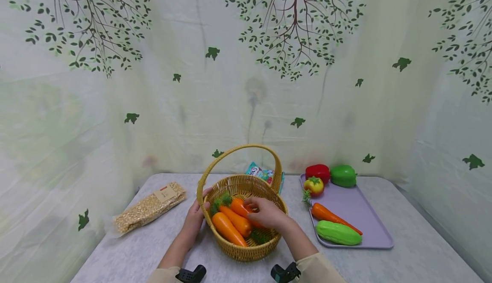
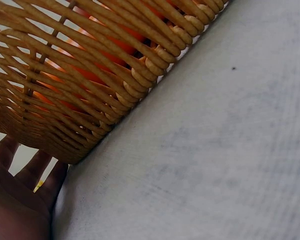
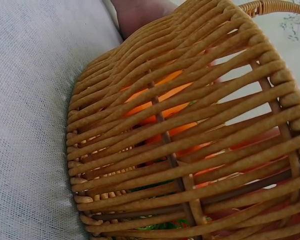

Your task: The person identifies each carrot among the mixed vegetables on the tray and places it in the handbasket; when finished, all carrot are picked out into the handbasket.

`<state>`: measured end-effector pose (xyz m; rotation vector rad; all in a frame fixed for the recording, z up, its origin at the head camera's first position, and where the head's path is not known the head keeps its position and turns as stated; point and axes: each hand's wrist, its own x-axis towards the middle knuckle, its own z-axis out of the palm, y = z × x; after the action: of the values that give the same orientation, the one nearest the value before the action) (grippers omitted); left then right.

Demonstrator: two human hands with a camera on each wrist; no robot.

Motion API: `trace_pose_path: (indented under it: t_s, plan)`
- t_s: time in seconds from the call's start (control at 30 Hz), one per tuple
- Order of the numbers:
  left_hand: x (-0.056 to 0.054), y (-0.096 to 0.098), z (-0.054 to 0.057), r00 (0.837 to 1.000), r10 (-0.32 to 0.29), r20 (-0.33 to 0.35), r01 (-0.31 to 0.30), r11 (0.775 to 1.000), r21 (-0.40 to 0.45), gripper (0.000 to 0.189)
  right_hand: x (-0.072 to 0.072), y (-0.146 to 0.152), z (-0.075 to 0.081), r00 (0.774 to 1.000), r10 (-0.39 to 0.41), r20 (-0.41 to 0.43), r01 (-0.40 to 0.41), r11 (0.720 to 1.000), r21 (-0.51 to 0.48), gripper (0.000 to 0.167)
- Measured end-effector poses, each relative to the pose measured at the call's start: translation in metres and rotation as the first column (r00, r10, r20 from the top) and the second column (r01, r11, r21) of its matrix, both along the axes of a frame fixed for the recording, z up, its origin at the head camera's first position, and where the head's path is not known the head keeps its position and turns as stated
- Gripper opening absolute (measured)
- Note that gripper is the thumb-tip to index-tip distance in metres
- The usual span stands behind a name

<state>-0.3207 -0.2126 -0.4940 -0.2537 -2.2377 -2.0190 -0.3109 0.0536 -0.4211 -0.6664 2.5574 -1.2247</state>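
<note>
Closest to the camera are two cream sleeves and two black wrist gadgets, one of each per arm. The right hand is down inside the basket, fingers bent onto the rearmost of the carrots; can't tell if it's actually pinching it or just touching. The left hand is on the basket's left side, by the foot of the handle, and the left wrist view shows its fingers spread against the weave.

The basket's a round golden-brown wicker thing with one tall hoop handle, sitting on the pale grey table. Carrots inside are smooth, fat and bright orange with frizzy green tops. I count three for sure; a bit more orange shows under the hand, but I can't say if it's a fourth.

Labels: one clear bag of grains lies off to the left with a tan label, print too small to read. One shiny blue packet pokes out behind the basket, its white lettering just as unreadable.

Over on the right, a purple tray has one red pepper, one green pepper, one red-and-yellow tomato, one slimmer carrot and one green cucumber-looking veg.
</note>
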Motion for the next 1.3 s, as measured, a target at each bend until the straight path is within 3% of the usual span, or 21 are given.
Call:
trace_pose_path:
  t_s: [0.13,0.33,0.63,0.77,0.87,1.07,1.3]
  plan:
    - [0.000,0.000,0.000,1.000,0.001,0.008,-0.001,1.000,-0.001,0.049,0.001,0.000,0.000,1.000,-0.014,0.014,0.014,1.000,-0.018,0.039]
    - [0.000,0.000,0.000,1.000,0.008,0.008,-0.008,1.000,-0.008,0.050,0.002,0.000,-0.002,0.999,-0.008,-0.039,0.006,0.998,-0.055,0.036]
    - [0.001,0.000,0.000,1.000,0.013,0.003,-0.013,1.000,-0.022,0.049,0.007,0.003,-0.004,0.989,-0.068,-0.132,0.051,0.990,-0.128,0.027]
    - [0.001,0.000,0.000,1.000,0.015,0.010,-0.015,1.000,-0.021,0.049,0.011,0.007,-0.006,0.985,-0.082,-0.151,0.042,0.967,-0.252,0.024]
    - [0.001,0.000,0.000,1.000,0.016,0.008,-0.016,1.000,-0.019,0.048,0.015,0.012,-0.006,0.984,-0.092,-0.155,0.030,0.932,-0.362,0.025]
    - [-0.001,0.001,0.000,1.000,0.012,0.002,-0.012,1.000,-0.025,0.049,0.019,0.020,-0.006,0.988,-0.107,-0.108,0.048,0.893,-0.448,0.025]
    - [0.000,0.001,0.001,1.000,0.022,0.010,-0.021,0.999,-0.037,0.048,0.014,0.030,-0.003,1.000,0.002,0.024,0.010,0.882,-0.471,0.030]
